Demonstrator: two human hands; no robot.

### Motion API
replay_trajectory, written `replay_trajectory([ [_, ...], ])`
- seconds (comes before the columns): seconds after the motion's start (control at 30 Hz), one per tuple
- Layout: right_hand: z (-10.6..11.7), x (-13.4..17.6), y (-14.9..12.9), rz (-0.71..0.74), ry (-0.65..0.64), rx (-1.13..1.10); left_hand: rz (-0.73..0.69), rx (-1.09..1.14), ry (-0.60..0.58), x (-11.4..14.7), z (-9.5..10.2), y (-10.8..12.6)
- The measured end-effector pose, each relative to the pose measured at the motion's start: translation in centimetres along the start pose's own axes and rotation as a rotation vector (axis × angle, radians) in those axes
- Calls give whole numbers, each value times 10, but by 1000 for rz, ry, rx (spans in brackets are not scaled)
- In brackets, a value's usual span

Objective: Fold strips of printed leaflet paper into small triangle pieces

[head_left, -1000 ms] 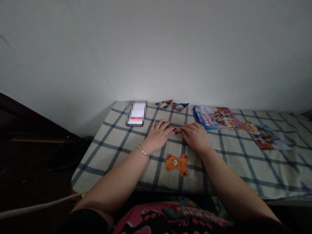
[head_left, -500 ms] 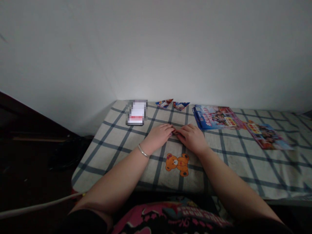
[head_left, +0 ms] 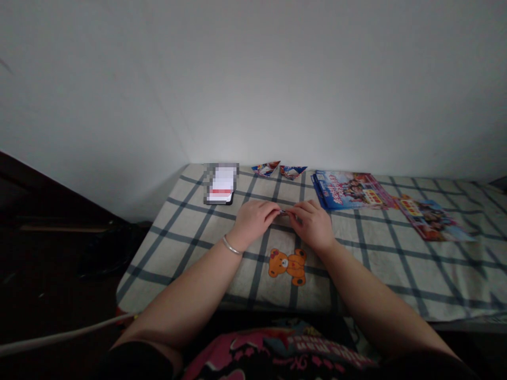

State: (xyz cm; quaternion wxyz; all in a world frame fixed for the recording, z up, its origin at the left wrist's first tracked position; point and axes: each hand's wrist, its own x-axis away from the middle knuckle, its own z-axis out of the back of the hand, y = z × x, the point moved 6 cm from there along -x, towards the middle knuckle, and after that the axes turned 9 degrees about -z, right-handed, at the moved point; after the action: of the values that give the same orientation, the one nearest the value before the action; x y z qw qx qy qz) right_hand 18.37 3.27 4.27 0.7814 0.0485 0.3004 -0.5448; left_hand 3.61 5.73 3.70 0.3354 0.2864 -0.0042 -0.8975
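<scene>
Over the middle of the checked tablecloth, my left hand (head_left: 256,220) and my right hand (head_left: 313,222) face each other with fingertips close together. Both pinch a small folded piece of paper (head_left: 283,212); only a thin strip of it shows between the fingers, and its full shape is hidden. Beyond the hands, by the wall, stand two folded paper boats (head_left: 266,169) with coloured print. A bear picture (head_left: 288,266) lies on the cloth below my hands.
A phone (head_left: 222,183) with a blurred screen lies at the back left. To the right are a stack of printed leaflets (head_left: 348,190) and a separate leaflet (head_left: 433,219). A wall (head_left: 253,84) borders the table's (head_left: 190,232) back edge.
My fingers have shifted from lying flatter over the paper to pinching it from both sides. The fingertips are slightly farther apart. The boats, phone and leaflets stay put.
</scene>
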Motion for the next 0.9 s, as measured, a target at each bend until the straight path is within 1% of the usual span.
replay_trajectory([
  [0.07,0,0,-2,14,8,-18,-16,3,25,-1,2,2],
  [0.17,-1,-2,-5,26,5,-52,-37,3,29,-4,3,6],
  [0.27,-1,-3,-7,33,7,-74,-57,2,20,-6,3,13],
  [0.43,-4,-2,-12,76,0,-101,-81,-82,-4,-7,5,24],
  [0.5,-4,-2,-12,67,-5,-107,-79,-94,-8,-7,5,25],
  [0.6,-5,-2,-6,1,-28,-116,-62,-89,-20,-6,6,21],
  [0.73,-2,-3,3,-92,-56,-124,-29,-45,-33,-4,6,9],
  [0.9,-3,-3,4,-120,-107,-129,36,-1,-8,-1,7,-1],
])
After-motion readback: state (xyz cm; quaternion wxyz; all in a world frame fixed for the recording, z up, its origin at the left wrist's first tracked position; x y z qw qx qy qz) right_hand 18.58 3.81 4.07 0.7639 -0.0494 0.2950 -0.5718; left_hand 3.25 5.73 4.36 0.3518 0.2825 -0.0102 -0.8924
